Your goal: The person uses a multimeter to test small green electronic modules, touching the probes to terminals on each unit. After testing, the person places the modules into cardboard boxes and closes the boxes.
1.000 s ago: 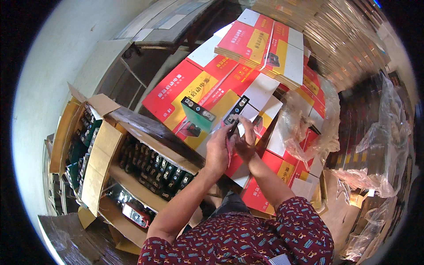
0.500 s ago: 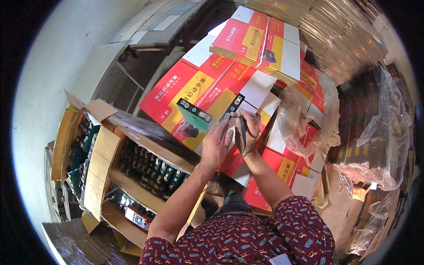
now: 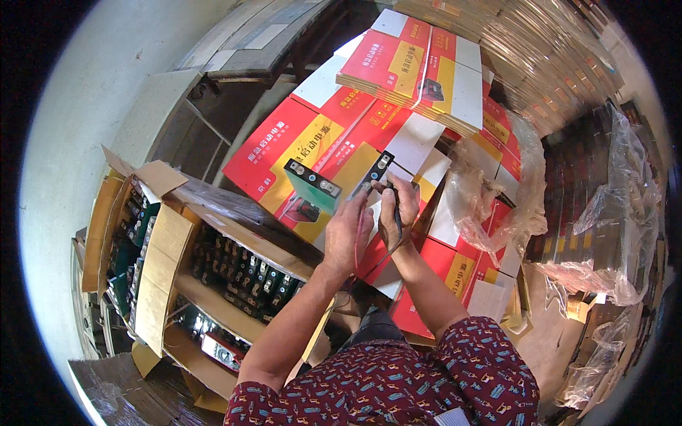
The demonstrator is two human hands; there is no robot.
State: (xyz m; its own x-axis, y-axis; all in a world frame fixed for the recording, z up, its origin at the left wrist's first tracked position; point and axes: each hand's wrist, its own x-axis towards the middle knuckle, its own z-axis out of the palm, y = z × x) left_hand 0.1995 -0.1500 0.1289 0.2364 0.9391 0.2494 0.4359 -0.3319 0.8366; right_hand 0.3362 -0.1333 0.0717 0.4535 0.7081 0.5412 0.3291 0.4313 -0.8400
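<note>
Left hand (image 3: 348,234): raised over the flat cartons, fingers curled around the lower end of a slim dark block (image 3: 374,172); block tilted, upper end pointing up and away, two small pale terminals visible on that end.

Right hand (image 3: 398,209): closed around a thin dark rod, probably a probe (image 3: 395,213), tip directed toward the left hand; a thin red wire (image 3: 380,261) trailing down from the grip along the forearm.

Slim dark block, handling estimate: rigid, smooth-sided, likely dense for its size, so liable to slip from a light pinch. Best held around the long flat faces near the lower end, terminals left uncovered and untouched. Likely harmed by a drop on a corner.

Green block (image 3: 312,187): same shape, lying on the cartons just left of the hands, pale terminals on top, apart from both hands.

Flat red, yellow and white cartons (image 3: 298,142): spread under and beyond the hands; a neat stack (image 3: 426,71) further off.

Open cardboard boxes (image 3: 170,263): to the left, packed with upright dark blocks in rows.

Crumpled clear plastic sheet (image 3: 497,192): to the right, over more cartons.

Patterned dark red sleeves (image 3: 398,383): at the lower edge.
</note>
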